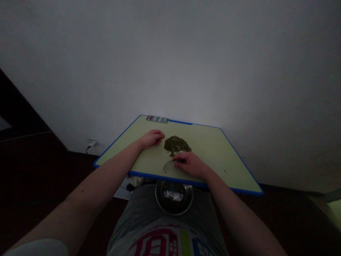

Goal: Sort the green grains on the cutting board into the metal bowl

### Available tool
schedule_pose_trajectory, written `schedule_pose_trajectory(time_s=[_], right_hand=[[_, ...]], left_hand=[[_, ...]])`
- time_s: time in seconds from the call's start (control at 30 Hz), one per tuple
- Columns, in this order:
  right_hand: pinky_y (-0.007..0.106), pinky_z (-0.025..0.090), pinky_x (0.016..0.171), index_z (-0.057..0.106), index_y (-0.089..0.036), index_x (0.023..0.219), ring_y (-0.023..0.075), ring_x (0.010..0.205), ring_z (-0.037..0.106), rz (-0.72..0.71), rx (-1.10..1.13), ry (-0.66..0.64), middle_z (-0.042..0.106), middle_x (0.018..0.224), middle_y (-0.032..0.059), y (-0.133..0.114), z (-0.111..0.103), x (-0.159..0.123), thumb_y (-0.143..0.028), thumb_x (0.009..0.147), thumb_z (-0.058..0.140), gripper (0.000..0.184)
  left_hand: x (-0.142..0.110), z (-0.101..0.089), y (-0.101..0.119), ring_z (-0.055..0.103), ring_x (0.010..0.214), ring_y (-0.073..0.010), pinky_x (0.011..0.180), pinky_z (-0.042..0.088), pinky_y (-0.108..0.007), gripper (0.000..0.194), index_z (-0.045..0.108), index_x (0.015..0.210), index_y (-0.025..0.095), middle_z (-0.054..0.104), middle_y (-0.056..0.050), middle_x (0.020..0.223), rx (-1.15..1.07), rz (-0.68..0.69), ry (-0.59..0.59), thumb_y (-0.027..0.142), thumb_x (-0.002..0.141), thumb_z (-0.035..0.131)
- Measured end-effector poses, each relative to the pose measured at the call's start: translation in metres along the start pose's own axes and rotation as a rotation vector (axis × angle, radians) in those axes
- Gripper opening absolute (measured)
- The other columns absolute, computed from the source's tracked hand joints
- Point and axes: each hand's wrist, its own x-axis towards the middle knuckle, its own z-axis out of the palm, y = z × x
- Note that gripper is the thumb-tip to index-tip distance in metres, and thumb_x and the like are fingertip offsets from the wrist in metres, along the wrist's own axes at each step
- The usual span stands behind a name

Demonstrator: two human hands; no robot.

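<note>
A pile of small greenish-brown pieces, like beans or seeds, lies spread on a pale yellow tabletop with a blue rim. My left hand rests just left of the pile, fingers curled in and thumb against them; whether anything is between them is too small to tell. At the pile's near edge is my right hand, fingers bent, with a gap between thumb and forefinger. It partly covers a printed grey arc on the tabletop. Below the table's near edge, a shiny metal bowl sits on my lap.
A phone with a lit screen lies at the table's far left edge, close to the white wall. One small dark piece lies apart on the right. A plug is in a wall socket on the left.
</note>
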Motion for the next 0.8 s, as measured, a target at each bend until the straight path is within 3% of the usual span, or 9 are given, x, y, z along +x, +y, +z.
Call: schedule_pose_trajectory(time_s=[0.37, 0.8], right_hand=[[0.025, 0.043, 0.067, 0.064, -0.019, 0.097, 0.0135, 0.074, 0.057, 0.014, 0.052, -0.024, 0.065, 0.086, 0.0028, -0.005, 0.0, -0.006, -0.026, 0.078, 0.055, 0.022], [0.025, 0.044, 0.068, 0.063, -0.018, 0.098, 0.0132, 0.074, 0.057, 0.028, 0.092, -0.034, 0.065, 0.084, 0.0027, -0.003, -0.001, -0.011, -0.026, 0.078, 0.055, 0.023]], left_hand=[[-0.001, 0.0, 0.001, 0.041, 0.04, -0.005, 0.038, 0.027, -0.018, 0.017, 0.052, 0.066, 0.014, 0.046, 0.003, 0.05, 0.008, -0.002, 0.003, 0.028, 0.068, 0.06], [-0.001, 0.0, 0.001, 0.041, 0.039, -0.0051, 0.038, 0.027, -0.019, 0.019, 0.051, 0.065, 0.014, 0.046, 0.004, 0.048, 0.027, -0.008, -0.004, 0.03, 0.068, 0.061]])
